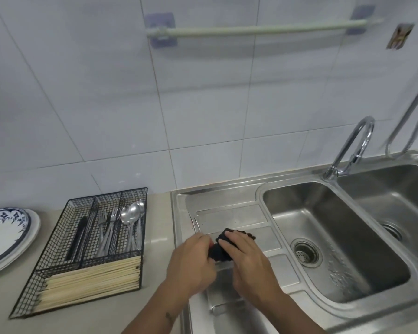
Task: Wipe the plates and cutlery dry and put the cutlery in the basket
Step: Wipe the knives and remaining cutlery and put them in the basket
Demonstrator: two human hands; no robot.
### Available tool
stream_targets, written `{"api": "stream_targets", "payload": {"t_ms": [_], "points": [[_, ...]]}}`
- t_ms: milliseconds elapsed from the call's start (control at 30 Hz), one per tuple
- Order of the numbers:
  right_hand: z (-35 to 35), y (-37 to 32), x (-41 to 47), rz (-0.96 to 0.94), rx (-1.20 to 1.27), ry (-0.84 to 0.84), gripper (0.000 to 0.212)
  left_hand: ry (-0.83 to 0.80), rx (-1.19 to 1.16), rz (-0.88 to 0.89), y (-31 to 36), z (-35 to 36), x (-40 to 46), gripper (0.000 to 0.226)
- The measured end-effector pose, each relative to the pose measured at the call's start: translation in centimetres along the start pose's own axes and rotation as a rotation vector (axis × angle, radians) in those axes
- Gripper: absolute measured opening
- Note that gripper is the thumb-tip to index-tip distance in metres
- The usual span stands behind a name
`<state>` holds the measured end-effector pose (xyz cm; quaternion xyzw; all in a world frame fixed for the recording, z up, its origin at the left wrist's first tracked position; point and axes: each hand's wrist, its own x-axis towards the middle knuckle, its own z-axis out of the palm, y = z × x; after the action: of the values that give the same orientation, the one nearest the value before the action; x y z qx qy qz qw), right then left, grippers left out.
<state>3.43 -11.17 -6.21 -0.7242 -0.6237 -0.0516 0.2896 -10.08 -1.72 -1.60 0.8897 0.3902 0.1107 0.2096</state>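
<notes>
Two hands folding the dark cloth over the drainboard

At the far left edge the plates (9, 237) lie stacked on the counter. Just right of them, the wire basket (82, 256) already holds knives, forks, spoons and chopsticks. At lower centre the left hand (191, 266) pinches one end of a dark cloth (223, 247), and the right hand (246, 256) presses flat on it, above the drainboard (232, 215). I think it is best to fold it evenly and keep it off the wet steel

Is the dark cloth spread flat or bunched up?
Bunched up: both hands, left hand and right hand, squeeze the dark cloth over the drainboard.
</notes>
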Motion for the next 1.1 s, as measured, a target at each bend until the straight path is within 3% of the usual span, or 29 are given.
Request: {"api": "stream_targets", "payload": {"t_ms": [167, 333, 467, 567, 700, 900, 1100], "points": [[-1.1, -1.2, -0.6, 0.081, -0.044, 0.032, 0.066, 0.085, -0.05, -0.014, 0.3, -1.1, -2.6, 0.01], [-0.8, -3.7, -1.1, -0.132, -0.017, 0.088, 0.048, 0.147, -0.091, -0.012, -0.5, -2.6, -4.5, 0.025], [-1.4, -3.1, -0.9, 0.019, -0.036, 0.126, 0.045, 0.188, -0.072, -0.027, -1.6, -3.1, -6.4, 0.005], [-1.6, -3.5, -0.8, 0.062, -0.015, 0.153, 0.051, 0.169, -0.056, -0.094, -2.9, -3.5, -7.5, 0.01], [-1.3, -6.6, -0.5, -0.019, 0.04, 0.239, 0.059, 0.093, 0.001, -0.113, -3.9, -4.3, -8.0, 0.022], [1.5, -7.9, -2.8, -0.222, -0.1, 0.054, 0.067, -0.011, -0.175, -0.228, -4.1, -5.6, -8.3, 0.021], [0.8, -8.9, -3.4, -0.146, -0.091, -0.014, 0.071, -0.03, -0.414, -0.311, -4.1, -4.5, -9.0, 0.031]]}}
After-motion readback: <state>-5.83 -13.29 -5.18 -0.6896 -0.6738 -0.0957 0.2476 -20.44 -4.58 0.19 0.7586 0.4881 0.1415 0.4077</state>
